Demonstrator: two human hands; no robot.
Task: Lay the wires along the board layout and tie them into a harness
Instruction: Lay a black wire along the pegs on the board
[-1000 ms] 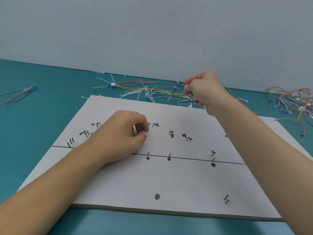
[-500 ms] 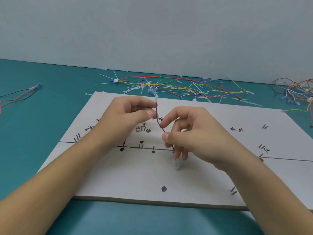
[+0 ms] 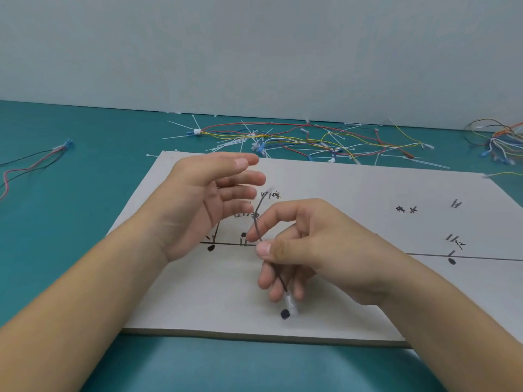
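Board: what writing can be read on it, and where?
"棕", probably: handwritten on the board, above the right hand.
Two characters further right: too blurred.
One character by the far-right ticks: too blurred.
Characters beside the left hand: partly hidden.
No print or numbers.

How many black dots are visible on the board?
4. Left dot beside the left hand; second dot right of it; near dot at the wire end; far-right dot under the line. The right hand may hide others.

Right hand (image 3: 308, 247) pinched dark wire (image 3: 257, 222) over board (image 3: 368, 292); left hand (image 3: 209, 202) hovered, fingers straight, holding nothing.
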